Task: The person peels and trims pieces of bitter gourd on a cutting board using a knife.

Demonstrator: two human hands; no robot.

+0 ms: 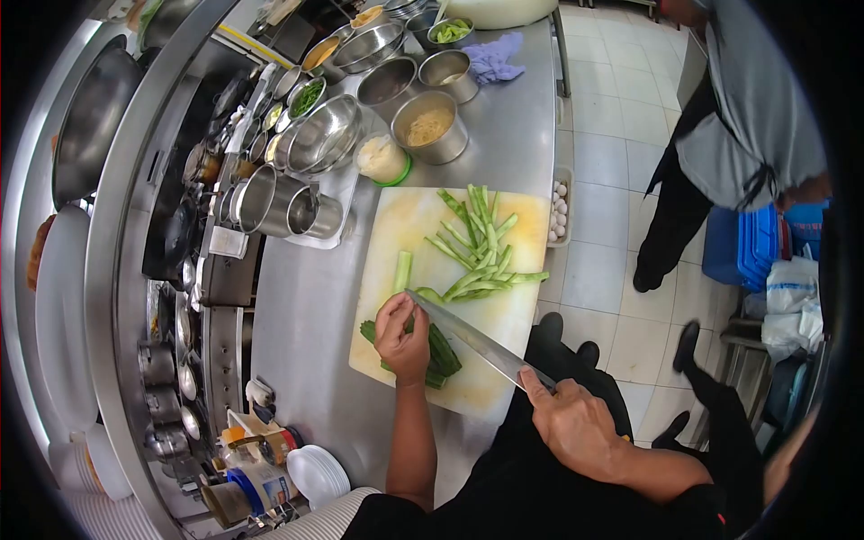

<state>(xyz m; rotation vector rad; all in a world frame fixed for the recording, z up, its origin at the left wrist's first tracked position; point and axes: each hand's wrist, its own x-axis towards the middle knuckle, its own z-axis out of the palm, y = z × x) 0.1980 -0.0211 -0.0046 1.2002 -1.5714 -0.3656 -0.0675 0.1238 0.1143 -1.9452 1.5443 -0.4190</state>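
Observation:
My right hand (576, 423) grips the handle of a long kitchen knife (477, 340). Its blade slants up and left across the white cutting board (396, 220), with the tip beside the fingers of my left hand (402, 335). Those fingers are curled together; what they pinch, if anything, is hidden. Dark green vegetable pieces (441, 353) lie beneath and beside my left hand. Just beyond its fingertips is a pale green vegetable length (402, 270). Loosely heaped on the far right part of the board are several cut green strips (481, 247).
Behind the board stand a tub with a green base (382, 160), a metal pot of pale food (430, 126) and steel bowls (324, 135). A purple cloth (493, 58) lies at the back. A crate of eggs (559, 211) is below the right edge. Another person (751, 108) stands at right.

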